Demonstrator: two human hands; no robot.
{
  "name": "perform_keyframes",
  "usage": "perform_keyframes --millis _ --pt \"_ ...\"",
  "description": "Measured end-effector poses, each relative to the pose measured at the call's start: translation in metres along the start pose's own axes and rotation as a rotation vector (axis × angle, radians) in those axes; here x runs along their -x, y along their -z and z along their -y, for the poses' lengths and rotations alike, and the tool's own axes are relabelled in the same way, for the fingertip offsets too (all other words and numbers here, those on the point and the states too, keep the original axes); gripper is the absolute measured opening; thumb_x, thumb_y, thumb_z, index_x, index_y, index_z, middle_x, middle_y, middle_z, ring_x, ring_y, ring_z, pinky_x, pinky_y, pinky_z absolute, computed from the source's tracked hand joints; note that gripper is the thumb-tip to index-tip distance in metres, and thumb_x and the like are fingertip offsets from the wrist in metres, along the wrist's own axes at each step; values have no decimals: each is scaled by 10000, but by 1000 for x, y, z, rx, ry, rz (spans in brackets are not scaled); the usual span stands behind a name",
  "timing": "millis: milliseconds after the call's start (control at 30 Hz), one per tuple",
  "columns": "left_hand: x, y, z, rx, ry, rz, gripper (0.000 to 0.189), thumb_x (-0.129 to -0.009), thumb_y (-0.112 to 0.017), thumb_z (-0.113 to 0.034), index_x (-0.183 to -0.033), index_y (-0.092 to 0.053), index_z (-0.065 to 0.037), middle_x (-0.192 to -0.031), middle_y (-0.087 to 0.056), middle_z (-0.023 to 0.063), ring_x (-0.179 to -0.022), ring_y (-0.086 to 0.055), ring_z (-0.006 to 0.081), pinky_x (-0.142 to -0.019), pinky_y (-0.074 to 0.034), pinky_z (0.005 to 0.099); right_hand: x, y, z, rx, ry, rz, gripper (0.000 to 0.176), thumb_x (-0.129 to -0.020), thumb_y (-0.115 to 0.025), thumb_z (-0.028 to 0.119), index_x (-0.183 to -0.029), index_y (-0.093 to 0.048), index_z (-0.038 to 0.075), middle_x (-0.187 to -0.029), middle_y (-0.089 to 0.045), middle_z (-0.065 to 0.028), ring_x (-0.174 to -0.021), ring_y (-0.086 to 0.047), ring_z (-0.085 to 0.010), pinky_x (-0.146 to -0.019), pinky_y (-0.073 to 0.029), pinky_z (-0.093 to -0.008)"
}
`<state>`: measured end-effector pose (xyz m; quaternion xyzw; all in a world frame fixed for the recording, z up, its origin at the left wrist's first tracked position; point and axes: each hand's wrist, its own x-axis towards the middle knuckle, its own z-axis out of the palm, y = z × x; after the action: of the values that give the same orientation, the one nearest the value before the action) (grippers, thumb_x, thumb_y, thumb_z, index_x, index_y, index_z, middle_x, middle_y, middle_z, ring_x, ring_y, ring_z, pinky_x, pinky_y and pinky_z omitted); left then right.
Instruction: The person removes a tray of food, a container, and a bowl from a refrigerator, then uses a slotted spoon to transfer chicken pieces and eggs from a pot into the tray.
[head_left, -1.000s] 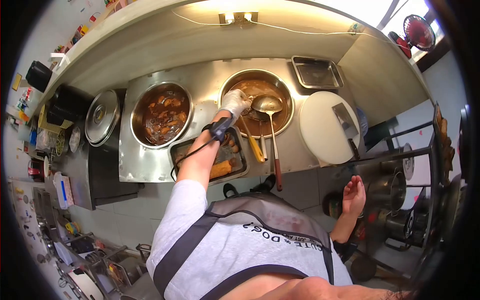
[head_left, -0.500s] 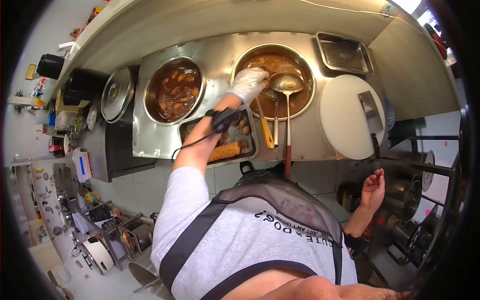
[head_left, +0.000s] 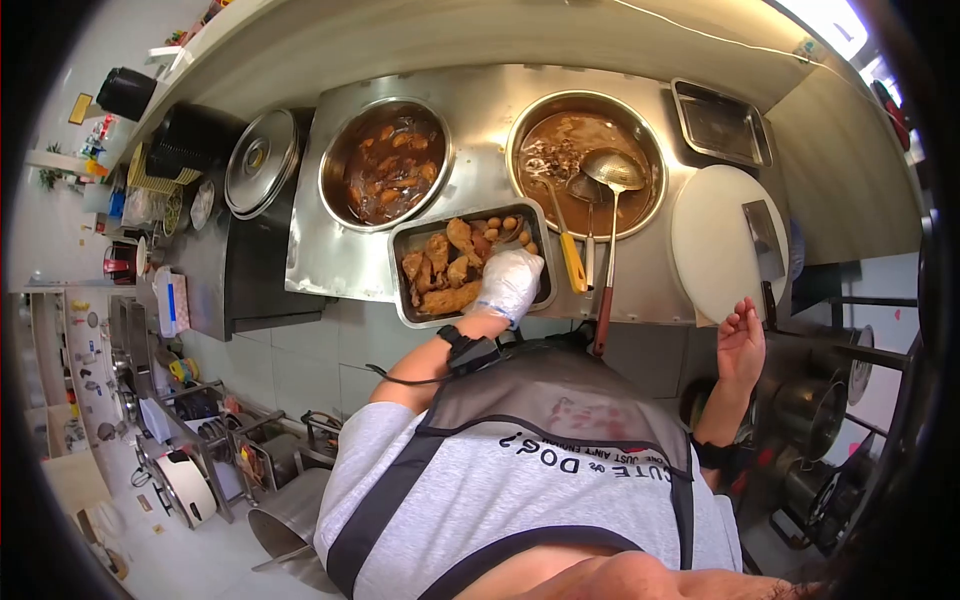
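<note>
My left hand point(head_left: 510, 285), in a clear plastic glove, is over the right part of a metal tray point(head_left: 408, 318). Its fingers are curled down among the food; whatever they hold is hidden. In the tray lie browned chicken drumsticks point(head_left: 460, 238), several brown eggs point(head_left: 509, 222) and a long golden-brown piece point(head_left: 450, 298). Bare and holding nothing, my right hand point(head_left: 740, 345) hangs palm up with loosely bent fingers, close to the handle of a cleaver point(head_left: 763, 240). That cleaver rests on a round white cutting board point(head_left: 715, 245).
Behind the tray, a round pot point(head_left: 322, 180) holds pieces in dark sauce. Another pot point(head_left: 512, 150) of brown broth holds a strainer ladle point(head_left: 612, 170) and a yellow-handled utensil point(head_left: 572, 262); handles stick out over the front. A shallow metal tray point(head_left: 722, 122) stands back right. A lidded pot point(head_left: 262, 165) is left.
My left hand has moved from the broth pot back toward me and down into the food tray. My right hand has shifted slightly up. The view has shifted, too.
</note>
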<state>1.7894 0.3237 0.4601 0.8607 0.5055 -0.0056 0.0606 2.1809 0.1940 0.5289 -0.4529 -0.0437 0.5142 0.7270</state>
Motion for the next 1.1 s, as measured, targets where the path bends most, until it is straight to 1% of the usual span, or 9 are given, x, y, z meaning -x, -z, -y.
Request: perform_keyframes --millis 133,200,367,500,633,767,933,1067,1100 --pt "-2 -5 18 -3 -50 -88 108 -787 -580 -76 -854 -663 -90 -767 -641 124 -712 -664 289 -618 -544 417 10 -2 1 15 13 -33 247 -1006 -508 136 -1201 -576 2 -1001 -632 -58 -797 -576 -134 -663 -466 -243" --pt "-2 16 30 244 -49 -352 81 -811 -565 -98 -836 -642 -96 -783 -632 131 -723 -648 323 -650 -531 429 17 -3 3 14 33 -53 244 -1006 -507 138 -1198 -577 3 -996 -633 -57 -795 -576 -135 -662 -466 -245" --pt "-27 26 53 291 92 -179 163 -854 -597 -197 -894 -650 -48 -854 -661 186 -854 -646 345 -766 -512 470 24 10 -2 -6 32 -49 227 -1009 -504 137 -1182 -578 11 -984 -637 -55 -786 -575 -139 -658 -467 -250" --pt "-46 38 27 147 252 79 200 -835 -644 -246 -861 -699 -55 -844 -687 175 -788 -685 346 -700 -553 436 25 -2 -6 -58 3 -47 214 -1011 -499 131 -1171 -577 12 -978 -631 -58 -790 -573 -141 -655 -466 -253" --pt "-61 5 30 54 370 -2 202 -851 -608 -173 -890 -709 -2 -873 -704 187 -816 -701 333 -689 -572 439 26 -1 -5 -58 8 -31 212 -1012 -497 132 -1166 -580 14 -983 -624 -59 -790 -567 -142 -654 -461 -255" --pt "-63 31 41 247 389 158 205 -870 -557 -145 -920 -713 -22 -937 -693 217 -869 -690 363 -747 -557 458 25 4 -5 -65 10 -40 213 -1011 -498 134 -1166 -584 15 -984 -623 -56 -790 -567 -143 -653 -461 -254" --pt "-64 8 59 253 307 -17 209 -793 -663 -167 -918 -728 -12 -905 -694 228 -845 -686 370 -777 -550 442 24 0 -8 -75 -8 -111 217 -1009 -502 130 -1170 -588 13 -972 -625 -49 -787 -568 -137 -656 -465 -253" --pt "-58 17 74 255 169 149 174 -799 -640 -162 -846 -679 1 -950 -688 224 -841 -684 379 -727 -536 445 18 -2 -7 -61 -2 -62 216 -1005 -509 129 -1171 -589 16 -974 -629 -47 -782 -569 -136 -655 -466 -254" --pt "-53 19 78 544 221 170 162 -810 -640 -163 -810 -642 -1 -979 -701 198 -792 -686 349 -700 -537 429 17 -3 -7 -59 -4 -50 217 -1003 -513 130 -1172 -589 17 -973 -631 -47 -782 -569 -135 -654 -467 -253"
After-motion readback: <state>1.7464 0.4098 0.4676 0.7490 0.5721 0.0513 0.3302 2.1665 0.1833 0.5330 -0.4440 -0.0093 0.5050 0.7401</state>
